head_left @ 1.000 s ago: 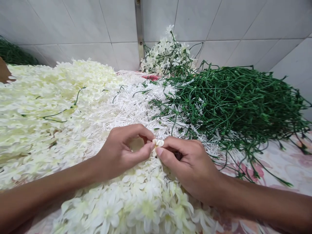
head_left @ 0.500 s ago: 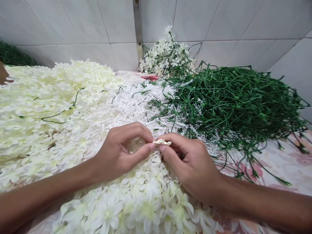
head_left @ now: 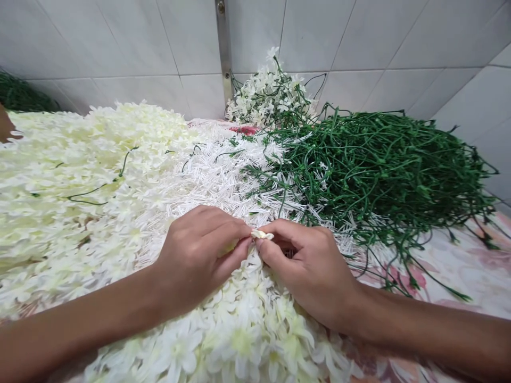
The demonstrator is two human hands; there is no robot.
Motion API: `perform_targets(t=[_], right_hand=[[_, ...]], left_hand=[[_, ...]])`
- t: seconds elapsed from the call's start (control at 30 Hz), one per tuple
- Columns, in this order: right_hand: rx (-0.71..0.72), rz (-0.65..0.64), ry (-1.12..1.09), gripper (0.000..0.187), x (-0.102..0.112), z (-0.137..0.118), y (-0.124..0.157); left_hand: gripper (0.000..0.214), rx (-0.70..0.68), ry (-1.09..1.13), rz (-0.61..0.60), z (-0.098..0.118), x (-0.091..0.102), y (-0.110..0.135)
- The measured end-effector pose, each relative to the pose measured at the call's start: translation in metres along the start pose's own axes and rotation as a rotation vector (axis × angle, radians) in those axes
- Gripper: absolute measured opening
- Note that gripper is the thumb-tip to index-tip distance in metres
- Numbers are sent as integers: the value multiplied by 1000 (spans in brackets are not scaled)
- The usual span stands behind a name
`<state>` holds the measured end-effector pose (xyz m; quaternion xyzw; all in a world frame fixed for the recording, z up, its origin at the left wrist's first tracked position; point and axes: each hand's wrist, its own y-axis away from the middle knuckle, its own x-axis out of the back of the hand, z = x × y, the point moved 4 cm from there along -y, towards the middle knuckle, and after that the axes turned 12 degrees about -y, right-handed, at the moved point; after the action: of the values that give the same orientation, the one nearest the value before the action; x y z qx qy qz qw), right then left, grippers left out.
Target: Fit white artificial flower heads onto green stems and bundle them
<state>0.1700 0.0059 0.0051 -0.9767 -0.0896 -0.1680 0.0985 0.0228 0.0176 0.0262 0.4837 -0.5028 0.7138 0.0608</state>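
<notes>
My left hand (head_left: 203, 255) and my right hand (head_left: 309, 271) meet fingertip to fingertip at the middle of the view. Both pinch a small cream artificial flower (head_left: 262, 234) between thumb and forefinger. The hands hover just above a heap of loose white and cream flower heads (head_left: 235, 330). Behind the fingers lies a pile of thin white plastic stamen pieces (head_left: 223, 175).
A big tangle of green plastic stems (head_left: 383, 165) fills the right side. A bunch of stems with small white flowers (head_left: 271, 96) leans on the tiled wall (head_left: 359, 37). More cream flowers (head_left: 59, 175) cover the left. A floral cloth (head_left: 471, 276) shows at right.
The hands have dropped slightly towards the flower heap. The left fingers have curled tighter round the small flower, which turned from upright to flat between the fingertips.
</notes>
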Motion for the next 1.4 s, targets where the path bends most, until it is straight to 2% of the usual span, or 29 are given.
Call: perform_targets(t=[0.2,0.43,0.57,0.7,0.83,0.97,1.23,1.4], right_hand=[[-14,55,42,18,3,0,-1],[-14,38,53,22,1,2,0],[67,46,84,32,1,-3,0],[148,48,109,28,1,-8,2],[60,40,104,22,1,-5,1],[0,58,72,26,2,1,-2],[-10,44,34,27,2,3,-2],[-14,33,22,28,1,3,-1]], left_hand=[[8,-18,40,-24,-2,1,-2],[6,6,-34,-32,0,2,-3],[7,44,-36,-24,1,1,-2],[6,109,14,-78,-3,-2,0],[6,115,127,-115,-7,-4,-1],[8,157,201,-155,-8,-5,-1],[4,145,108,-125,-5,-5,0],[5,104,124,-130,-5,-5,1]])
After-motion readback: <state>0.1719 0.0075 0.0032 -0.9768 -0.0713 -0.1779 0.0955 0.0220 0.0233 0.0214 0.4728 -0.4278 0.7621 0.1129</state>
